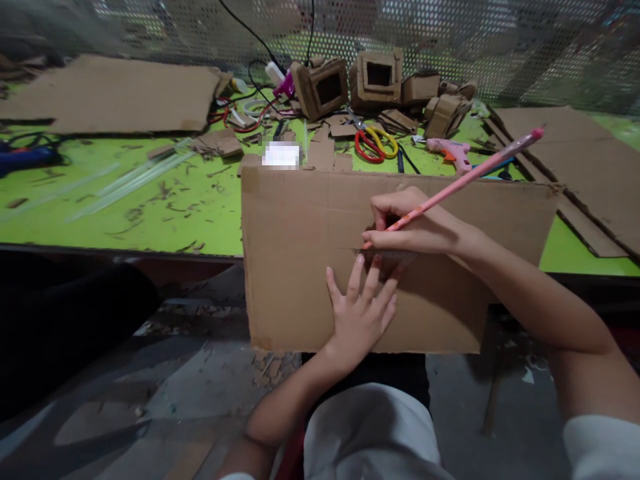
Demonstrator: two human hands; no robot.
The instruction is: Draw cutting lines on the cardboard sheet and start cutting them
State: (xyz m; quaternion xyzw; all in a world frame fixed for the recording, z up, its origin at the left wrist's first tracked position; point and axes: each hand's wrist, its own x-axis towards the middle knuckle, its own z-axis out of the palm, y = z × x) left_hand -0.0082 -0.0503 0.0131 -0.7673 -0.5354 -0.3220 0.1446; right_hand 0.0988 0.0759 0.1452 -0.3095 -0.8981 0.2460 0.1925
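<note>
A large flat cardboard sheet (285, 267) rests partly on the green table and reaches toward my lap. My right hand (415, 220) grips a pink pencil (460, 183), its tip down on the sheet near the middle. With fingers spread, my left hand (363, 303) lies flat just below the pencil tip. Under its fingertips is a clear ruler (400, 257), mostly hidden by both hands. A thin dark line shows on the cardboard to the left of the tip.
Behind the sheet lie red-and-yellow scissors (375, 143), a pink glue gun (450, 152) and several cardboard box shapes (376, 77). Clear glue sticks (135, 177) and scraps cover the green table (210, 220) at left. More cardboard (575, 160) leans at right; a blue tool (27, 157) sits far left.
</note>
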